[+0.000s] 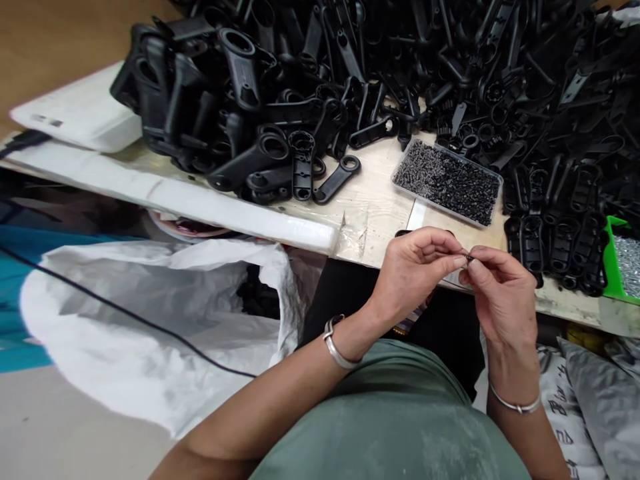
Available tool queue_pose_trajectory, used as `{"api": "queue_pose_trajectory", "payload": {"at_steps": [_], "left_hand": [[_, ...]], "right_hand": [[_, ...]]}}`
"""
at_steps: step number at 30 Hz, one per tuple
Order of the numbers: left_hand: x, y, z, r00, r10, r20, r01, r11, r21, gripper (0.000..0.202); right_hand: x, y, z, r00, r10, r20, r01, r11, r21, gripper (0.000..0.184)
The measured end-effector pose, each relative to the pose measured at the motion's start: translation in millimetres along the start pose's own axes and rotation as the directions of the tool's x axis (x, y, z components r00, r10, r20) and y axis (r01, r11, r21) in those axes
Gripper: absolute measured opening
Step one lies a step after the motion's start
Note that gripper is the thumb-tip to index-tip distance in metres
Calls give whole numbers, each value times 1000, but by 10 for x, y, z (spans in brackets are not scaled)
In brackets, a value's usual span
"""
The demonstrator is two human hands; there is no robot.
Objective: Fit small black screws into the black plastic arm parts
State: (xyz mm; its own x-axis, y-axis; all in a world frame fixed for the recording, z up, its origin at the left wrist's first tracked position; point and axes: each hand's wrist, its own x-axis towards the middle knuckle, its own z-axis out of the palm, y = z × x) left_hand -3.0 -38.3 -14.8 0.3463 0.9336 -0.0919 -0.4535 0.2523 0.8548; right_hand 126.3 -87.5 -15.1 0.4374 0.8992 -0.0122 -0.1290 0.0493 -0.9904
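Note:
My left hand [417, 270] and my right hand [505, 287] meet fingertip to fingertip above the table's front edge. Pinched between them is a tiny dark part [468, 257], too small to name. Thumb and forefinger of each hand press on it, and the other fingers are curled. Just beyond my hands lies a shallow clear tray [500, 193] filled with small dark metal and black pieces. Partly hidden behind my left hand is a black plastic piece on the table. Several black plastic housings [564, 243] stand lined up to the right of my right hand.
Black plastic handle-shaped parts [240, 67] are heaped across the back of the table [383, 180]. A green bin [614, 267] of small silvery pieces stands at the right. At lower left, a white sack [165, 320] hangs open, crossed by a black cable [125, 310].

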Motion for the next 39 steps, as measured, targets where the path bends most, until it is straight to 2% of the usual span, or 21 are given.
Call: {"api": "queue_pose_trajectory", "payload": {"at_steps": [4, 8, 10, 13, 17, 19, 22, 24, 26, 28, 30, 32, 35, 37, 39], "left_hand": [[-11, 7, -9, 1000, 12, -1, -12, 1000, 28, 24], [-38, -4, -7, 997, 79, -11, -77, 989, 128, 13], [-52, -17, -10, 990, 142, -18, -135, 968, 211, 7], [-60, -40, -23, 976, 217, 6, -208, 922, 326, 4], [-69, -62, -66, 965, 257, 50, -252, 865, 434, 6], [-101, -56, -107, 963, 255, 82, -262, 833, 487, 8], [-175, -7, -207, 934, 317, 165, -349, 708, 614, 14], [-197, 45, -294, 878, 416, 238, -449, 539, 713, 17], [-169, 91, -379, 825, 471, 311, -499, 352, 792, 18], [-96, 110, -447, 815, 449, 365, -495, 212, 843, 19], [-17, 101, -490, 820, 403, 405, -484, 112, 868, 20], [33, 77, -508, 809, 377, 451, -498, 30, 867, 19], [24, 44, -500, 766, 399, 504, -529, -55, 847, 16], [-9, 31, -485, 748, 412, 520, -547, -61, 835, 13], [-33, 24, -474, 751, 410, 518, -556, -31, 831, 13]], "right_hand": [[-9, -15, -18, 999, -37, 36, 40, 995, -87, 13], [-74, -67, -21, 994, -109, -14, 99, 944, -314, 10], [-117, -96, -18, 980, -198, -10, 171, 867, -468, 8], [-152, -121, -11, 949, -308, 67, 279, 724, -631, 9], [-136, -94, 9, 894, -405, 191, 411, 569, -713, 8], [-126, -61, 10, 873, -435, 220, 445, 525, -726, 9], [-115, -12, -29, 896, -405, 179, 400, 567, -720, 8], [-96, 8, -75, 926, -357, 126, 333, 611, -718, 8], [-62, 12, -116, 942, -322, 92, 284, 623, -729, 10], [-18, 0, -135, 947, -308, 97, 274, 606, -747, 11], [25, -22, -129, 939, -315, 141, 306, 569, -763, 11], [59, -47, -113, 924, -330, 195, 349, 515, -783, 12], [94, -77, -96, 895, -357, 268, 413, 435, -800, 13], [117, -88, -91, 872, -375, 315, 456, 390, -800, 13], [141, -91, -83, 847, -380, 371, 501, 336, -798, 13]]}}
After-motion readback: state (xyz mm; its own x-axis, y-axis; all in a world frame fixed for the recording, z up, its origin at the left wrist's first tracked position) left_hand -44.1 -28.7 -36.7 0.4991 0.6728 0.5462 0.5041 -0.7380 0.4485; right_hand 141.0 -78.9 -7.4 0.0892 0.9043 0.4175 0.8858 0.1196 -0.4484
